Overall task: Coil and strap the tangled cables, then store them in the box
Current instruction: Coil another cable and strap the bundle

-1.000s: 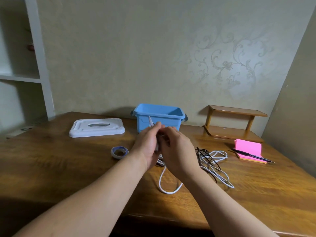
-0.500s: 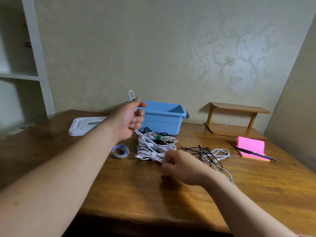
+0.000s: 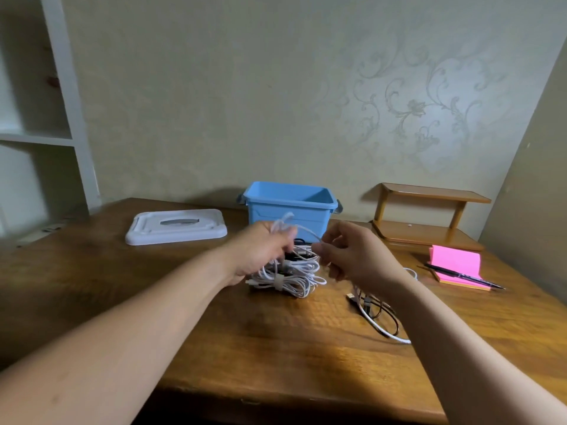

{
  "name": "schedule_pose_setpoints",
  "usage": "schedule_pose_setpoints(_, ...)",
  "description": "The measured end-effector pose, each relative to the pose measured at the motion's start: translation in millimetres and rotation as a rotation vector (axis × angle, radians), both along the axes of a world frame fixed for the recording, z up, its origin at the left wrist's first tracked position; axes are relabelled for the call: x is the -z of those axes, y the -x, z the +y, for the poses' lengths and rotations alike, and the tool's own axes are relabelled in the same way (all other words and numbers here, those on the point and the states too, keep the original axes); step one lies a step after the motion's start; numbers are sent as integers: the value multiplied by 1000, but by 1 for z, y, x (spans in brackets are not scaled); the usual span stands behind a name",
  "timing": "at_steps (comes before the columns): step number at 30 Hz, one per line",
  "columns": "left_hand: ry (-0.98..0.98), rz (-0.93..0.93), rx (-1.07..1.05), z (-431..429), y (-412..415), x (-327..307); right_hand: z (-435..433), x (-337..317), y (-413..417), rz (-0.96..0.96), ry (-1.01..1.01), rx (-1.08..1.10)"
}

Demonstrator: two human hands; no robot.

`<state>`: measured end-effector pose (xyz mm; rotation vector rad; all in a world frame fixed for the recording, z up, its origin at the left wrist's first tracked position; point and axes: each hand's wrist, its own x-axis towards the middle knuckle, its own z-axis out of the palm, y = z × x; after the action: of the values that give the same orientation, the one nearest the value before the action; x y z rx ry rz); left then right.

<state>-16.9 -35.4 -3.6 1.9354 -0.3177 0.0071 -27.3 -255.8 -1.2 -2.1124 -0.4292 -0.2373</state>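
Observation:
My left hand (image 3: pixel 260 251) holds a few loops of a white cable (image 3: pixel 283 225) above the table. My right hand (image 3: pixel 352 254) pinches the same white cable a little to the right, and the strand runs between the two hands. Below them lie strapped white cable coils (image 3: pixel 288 279) on the wooden table (image 3: pixel 276 348). A loose tangle of black and white cables (image 3: pixel 376 314) lies under my right wrist. The open blue box (image 3: pixel 290 205) stands just behind my hands.
The box's white lid (image 3: pixel 176 226) lies at the back left. A wooden two-tier stand (image 3: pixel 426 216) is at the back right, with pink sticky notes (image 3: pixel 455 263) and a pen (image 3: pixel 463 276) in front of it. A white shelf unit (image 3: pixel 40 118) stands at the left.
My left hand came down and right from beside the box. My right hand rose from the table to meet it, and both now hold the white cable between them.

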Motion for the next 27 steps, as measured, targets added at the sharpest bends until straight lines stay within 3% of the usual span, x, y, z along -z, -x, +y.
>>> schedule_pose_setpoints(3, 281, 41, -89, -5, -1, 9, 4, 9, 6, 15, -194, -39)
schedule_pose_setpoints(6, 467, 147, -12, -22, 5, 16, 28, 22, 9, -114, -258, 89)
schedule_pose_setpoints(9, 586, 182, 67, -45, 16, 18, 48, 30, 9, -213, -189, 139)
schedule_pose_setpoints(13, 726, 125, -178, -46, 14, 10, 52, 35, 17, -227, -97, 92)
schedule_pose_setpoints(15, 887, 164, -274, -39, 8, 6, 48, 41, 23, -224, -47, 59)
schedule_pose_setpoints(20, 1174, 241, -270, -18, -1, -4, 23, 54, 29, -339, 115, 98)
schedule_pose_setpoints(22, 1080, 218, -249, -11, -4, -7, 14, 57, 29, -295, 186, 71)
schedule_pose_setpoints(27, 413, 93, -112, -5, 2, -10, -9, 55, 23, -376, 566, 48)
